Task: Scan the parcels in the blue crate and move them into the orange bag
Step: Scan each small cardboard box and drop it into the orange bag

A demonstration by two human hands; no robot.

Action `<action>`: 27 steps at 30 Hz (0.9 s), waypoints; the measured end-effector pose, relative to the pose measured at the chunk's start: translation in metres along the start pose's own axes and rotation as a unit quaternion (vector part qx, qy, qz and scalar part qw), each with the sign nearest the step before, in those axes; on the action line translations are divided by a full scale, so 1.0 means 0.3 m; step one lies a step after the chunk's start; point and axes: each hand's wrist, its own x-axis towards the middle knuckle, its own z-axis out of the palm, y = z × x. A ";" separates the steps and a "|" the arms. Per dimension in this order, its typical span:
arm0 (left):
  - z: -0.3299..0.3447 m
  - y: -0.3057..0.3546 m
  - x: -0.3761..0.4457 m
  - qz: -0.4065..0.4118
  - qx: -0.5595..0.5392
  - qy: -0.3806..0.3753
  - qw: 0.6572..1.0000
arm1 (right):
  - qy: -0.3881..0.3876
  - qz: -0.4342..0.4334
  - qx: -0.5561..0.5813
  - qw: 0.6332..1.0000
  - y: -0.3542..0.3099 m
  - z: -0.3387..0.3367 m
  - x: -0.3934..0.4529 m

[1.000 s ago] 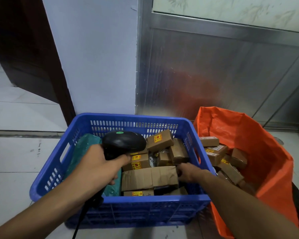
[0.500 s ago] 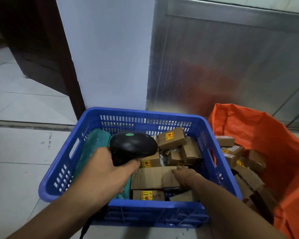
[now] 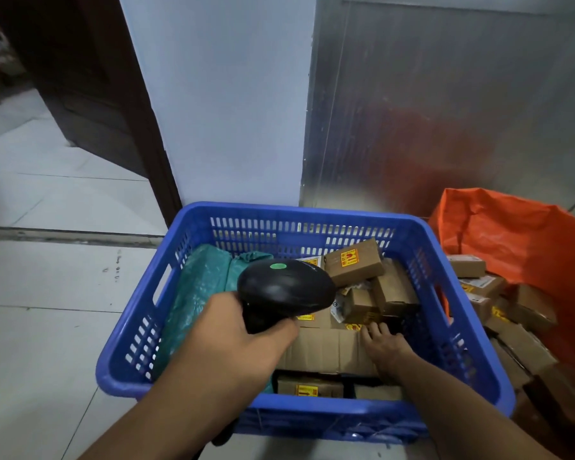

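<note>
Nearest to the camera, two bare forearms reach forward over the front rim of the blue crate (image 3: pixel 312 415). The left hand (image 3: pixel 233 343) has its fingers curled tight around the handle of a black scanner (image 3: pixel 284 288), whose head with one green dot on top hangs over the middle of the crate and hides some parcels below it. The right hand (image 3: pixel 384 343) lies inside the crate with fingers straight and slightly spread, the tips touching the far right end of a long flat box (image 3: pixel 326 351); it presses on the box and does not grip it.

Under the long box, against the front wall, two small boxes (image 3: pixel 307 388) show partly. Behind the hands I count about five more brown boxes (image 3: pixel 354 265) piled toward the back right corner, several with yellow and red stickers; the pile is crowded, so the count is perhaps not exact. One green plastic mailer (image 3: pixel 200 290) fills the left side of the crate, leaning on the left wall.

Just beside the crate on the right stands the orange bag (image 3: pixel 512 237), open at the top, with at least seven brown parcels (image 3: pixel 467 265) inside, some cut off by the frame edge.

The crate rests on a pale tiled floor (image 3: pixel 47 327). Behind it rise a white wall (image 3: pixel 226 104), a metal panel (image 3: pixel 445 94) that reflects the orange colour, and at the far left a dark door (image 3: pixel 80 78).
</note>
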 end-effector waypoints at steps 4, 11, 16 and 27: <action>0.002 -0.022 0.016 0.018 -0.005 0.000 1.000 | -0.007 -0.017 0.067 0.998 0.031 -0.045 -0.001; -0.020 0.000 -0.012 0.017 -0.015 0.010 1.000 | -0.072 -0.028 0.171 0.982 0.099 -0.148 -0.053; -0.019 0.005 -0.009 0.026 -0.009 0.008 1.000 | -0.107 -0.011 0.235 0.966 0.146 -0.228 -0.131; -0.022 0.008 -0.023 0.056 -0.031 -0.009 0.998 | -0.096 -0.003 0.470 0.877 0.267 -0.312 -0.354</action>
